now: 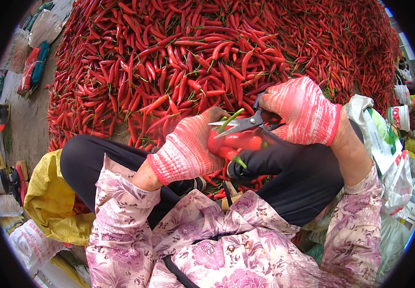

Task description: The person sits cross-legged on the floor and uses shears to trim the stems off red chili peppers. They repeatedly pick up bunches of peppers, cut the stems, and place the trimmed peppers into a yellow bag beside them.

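Observation:
My left hand [189,145], in a red and white knitted glove, grips several red chili peppers [241,141] whose green stems stick out to the right and upward. In a matching glove, my right hand [299,113] holds a pair of scissors [252,121] by dark handles. The scissor blades are parted around one green pepper stem [230,119] just above the left hand's bunch. Beyond both hands spreads a large heap of red chili peppers [193,64], many with green stems. My left fingertips are partly hidden behind the peppers and blades.
My bent knees in dark trousers [293,180] flank the space below my hands. A yellow woven sack [49,194] lies at the left. Plastic bags [396,180] and a white bucket [399,118] stand at the right. Bundled sacks [36,68] rest on the ground at the far left.

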### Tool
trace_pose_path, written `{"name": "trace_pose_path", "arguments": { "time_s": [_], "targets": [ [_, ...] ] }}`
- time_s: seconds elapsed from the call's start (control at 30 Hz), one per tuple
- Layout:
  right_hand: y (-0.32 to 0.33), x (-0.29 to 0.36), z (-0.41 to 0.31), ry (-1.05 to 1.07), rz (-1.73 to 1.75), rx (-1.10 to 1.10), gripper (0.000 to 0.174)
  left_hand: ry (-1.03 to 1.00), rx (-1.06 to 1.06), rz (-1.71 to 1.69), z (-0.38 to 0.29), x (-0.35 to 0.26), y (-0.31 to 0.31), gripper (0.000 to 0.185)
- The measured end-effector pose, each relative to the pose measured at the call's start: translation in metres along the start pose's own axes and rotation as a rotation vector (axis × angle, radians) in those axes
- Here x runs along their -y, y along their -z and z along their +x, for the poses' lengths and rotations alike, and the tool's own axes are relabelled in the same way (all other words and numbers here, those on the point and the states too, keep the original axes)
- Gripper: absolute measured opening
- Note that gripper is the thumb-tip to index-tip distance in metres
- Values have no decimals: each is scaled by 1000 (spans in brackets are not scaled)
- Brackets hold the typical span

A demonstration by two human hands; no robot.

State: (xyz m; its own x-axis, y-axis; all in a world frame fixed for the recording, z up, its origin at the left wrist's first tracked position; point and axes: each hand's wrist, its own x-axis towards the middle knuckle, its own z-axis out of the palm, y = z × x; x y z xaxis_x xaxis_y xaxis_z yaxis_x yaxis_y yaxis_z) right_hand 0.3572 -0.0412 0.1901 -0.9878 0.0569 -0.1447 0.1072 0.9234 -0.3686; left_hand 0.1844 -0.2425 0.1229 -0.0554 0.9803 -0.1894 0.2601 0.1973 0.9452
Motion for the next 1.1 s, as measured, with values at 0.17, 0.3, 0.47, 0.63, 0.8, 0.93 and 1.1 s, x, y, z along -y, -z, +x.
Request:
{"name": "trace_pose_path", "arguments": {
  "time_s": [0.17, 0.3, 0.47, 0.63, 0.8, 0.93, 1.1],
  "targets": [
    [-5, 1, 1, -34, -28, 75, 31, 91, 87, -73, 0, 1, -4, 58],
    [7, 7, 4, 32, 106, 59, 25, 330, 67, -704, 9, -6, -2, 61],
    [27, 2, 2, -237, 533, -230, 37, -51, -1, -1169, 10, -11, 33, 35],
    [15, -6, 7, -246, 599, -286, 41, -323, -89, -1473, -1, -8, 43, 43],
    [16, 2, 9, -191, 194, -172, 46, -327, -344, -1438, 1, -7, 40, 41],
    [9, 13, 15, 41, -222, -309, 29, -396, -234, -1598, 4, -5, 42, 27],
    [-2, 20, 18, 151, -549, -561, 30, -344, -264, -1594, -1, -1, 37, 26]
  ]
}}
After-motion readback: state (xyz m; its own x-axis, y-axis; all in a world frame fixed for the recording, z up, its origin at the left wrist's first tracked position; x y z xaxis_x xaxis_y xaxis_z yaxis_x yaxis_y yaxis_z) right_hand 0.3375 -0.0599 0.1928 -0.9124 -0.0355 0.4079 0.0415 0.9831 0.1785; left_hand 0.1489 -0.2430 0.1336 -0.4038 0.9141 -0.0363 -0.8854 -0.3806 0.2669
